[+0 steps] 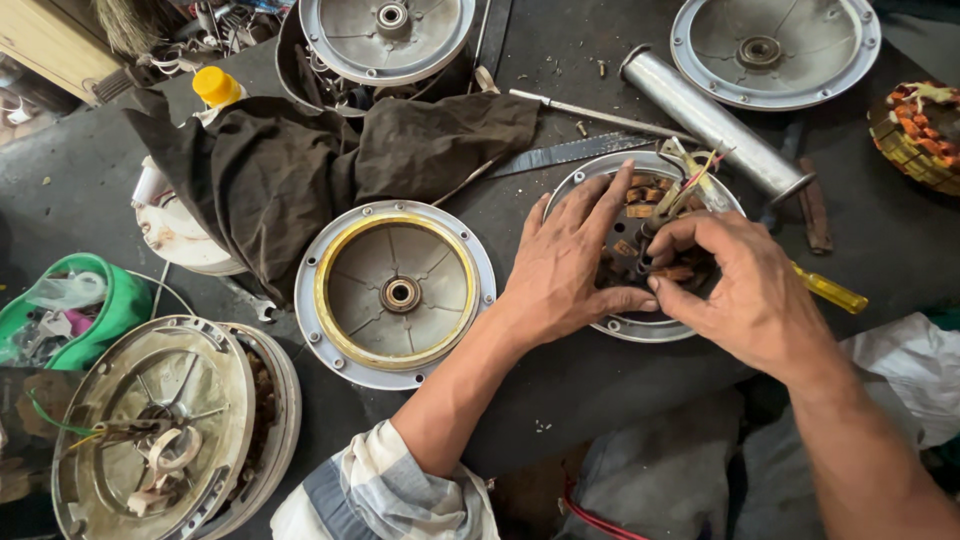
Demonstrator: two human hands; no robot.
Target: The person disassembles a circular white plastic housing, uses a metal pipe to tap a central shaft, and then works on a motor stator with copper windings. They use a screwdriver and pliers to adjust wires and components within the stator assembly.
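While my left hand (560, 262) lies flat on the motor (640, 250), right hand (735, 290) pinching its wires (690, 180), they might snap.

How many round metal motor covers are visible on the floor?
5: top middle, top right, centre with a gold ring, bottom left, and one under both hands. More may be hidden under the dark cloth.

Both hands hide most of the motor housing (610, 325); the copper winding (915, 135) is cut off at the frame's right edge
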